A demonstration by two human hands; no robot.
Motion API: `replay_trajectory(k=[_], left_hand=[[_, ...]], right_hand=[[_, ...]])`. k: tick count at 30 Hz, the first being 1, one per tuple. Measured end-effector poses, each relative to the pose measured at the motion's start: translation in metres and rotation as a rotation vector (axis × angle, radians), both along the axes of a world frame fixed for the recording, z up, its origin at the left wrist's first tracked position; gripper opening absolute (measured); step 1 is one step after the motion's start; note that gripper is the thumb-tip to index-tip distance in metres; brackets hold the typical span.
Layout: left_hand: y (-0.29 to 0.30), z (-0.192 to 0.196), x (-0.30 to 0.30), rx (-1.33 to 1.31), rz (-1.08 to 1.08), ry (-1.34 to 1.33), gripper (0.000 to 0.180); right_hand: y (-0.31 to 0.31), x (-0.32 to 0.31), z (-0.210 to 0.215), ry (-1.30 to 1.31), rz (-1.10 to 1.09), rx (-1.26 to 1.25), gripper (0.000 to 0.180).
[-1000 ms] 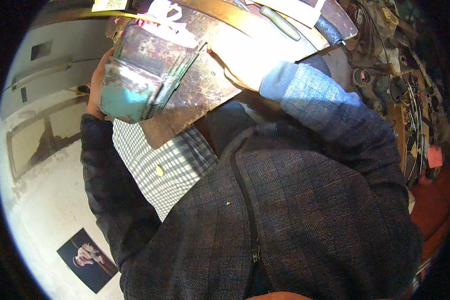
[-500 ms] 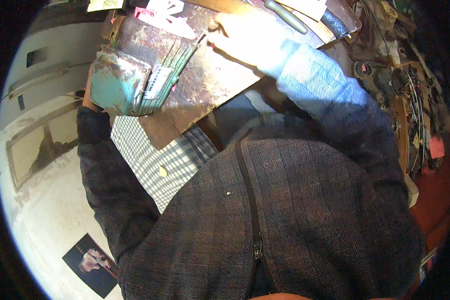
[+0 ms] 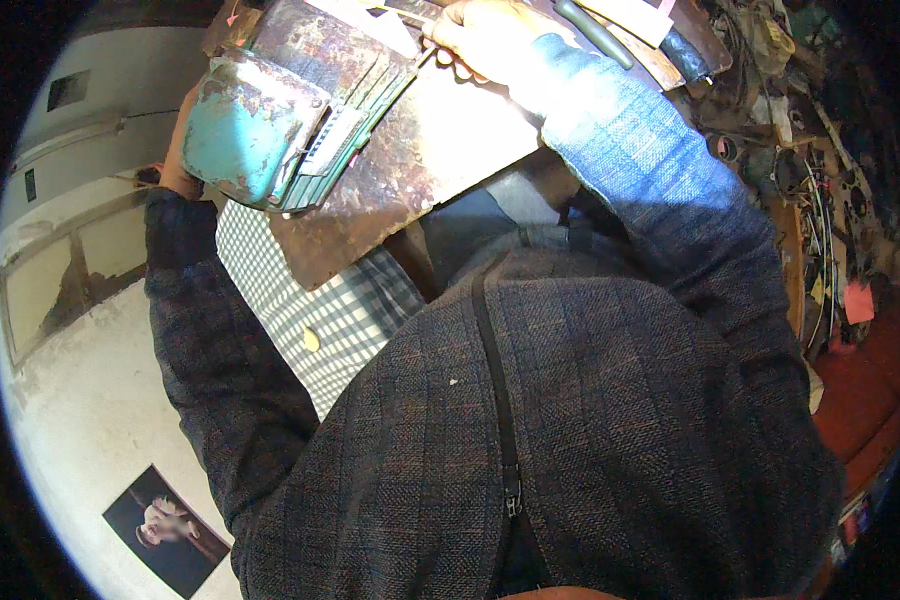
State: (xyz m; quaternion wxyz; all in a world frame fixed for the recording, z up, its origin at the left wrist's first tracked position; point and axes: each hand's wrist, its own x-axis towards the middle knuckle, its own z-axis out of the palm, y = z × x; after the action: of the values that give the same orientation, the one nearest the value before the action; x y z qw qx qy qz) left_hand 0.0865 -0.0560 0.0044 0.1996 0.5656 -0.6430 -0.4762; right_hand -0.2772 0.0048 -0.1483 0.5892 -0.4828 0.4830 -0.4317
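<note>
A worn turquoise metal housing with ribs like cooling fins point(image 3: 250, 130), resembling an electric motor's, rests on a rust-brown board point(image 3: 340, 240). My left hand point(image 3: 180, 150) lies against the housing's left side, and its fingers are hidden behind it. Past the housing's right end, over the bright part of the board, is my right hand point(image 3: 480, 35). Its fingers are curled and closed at the tip of the ribbed edge. Something thin may be pinched there, but glare hides what it is.
White paper pieces point(image 3: 380, 25) lie behind the housing. A dark-handled tool point(image 3: 592, 32) and a black cylindrical thing point(image 3: 680, 55) are at the far right of the board. Cables and cluttered parts point(image 3: 820, 200) fill the right side. A checked cloth point(image 3: 290, 300) hangs below the board.
The view has shifted slightly. My right hand's fingers have curled in more and sit closer to the housing's ribbed end. My left hand stays at the housing's side.
</note>
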Motion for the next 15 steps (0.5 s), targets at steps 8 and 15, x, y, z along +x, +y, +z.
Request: replay_trajectory(k=[8,15], left_hand=[[-0.010,0.004,-0.001,0.007,-0.027,-0.013,0.046],[-0.005,0.008,-0.015,-0.017,-0.114,0.091,0.045]], right_hand=[[-0.020,-0.037,0.007,-0.153,-0.116,-0.095,0.023],[-0.051,-0.087,0.022,0.917,-0.258,-0.812,0.019]])
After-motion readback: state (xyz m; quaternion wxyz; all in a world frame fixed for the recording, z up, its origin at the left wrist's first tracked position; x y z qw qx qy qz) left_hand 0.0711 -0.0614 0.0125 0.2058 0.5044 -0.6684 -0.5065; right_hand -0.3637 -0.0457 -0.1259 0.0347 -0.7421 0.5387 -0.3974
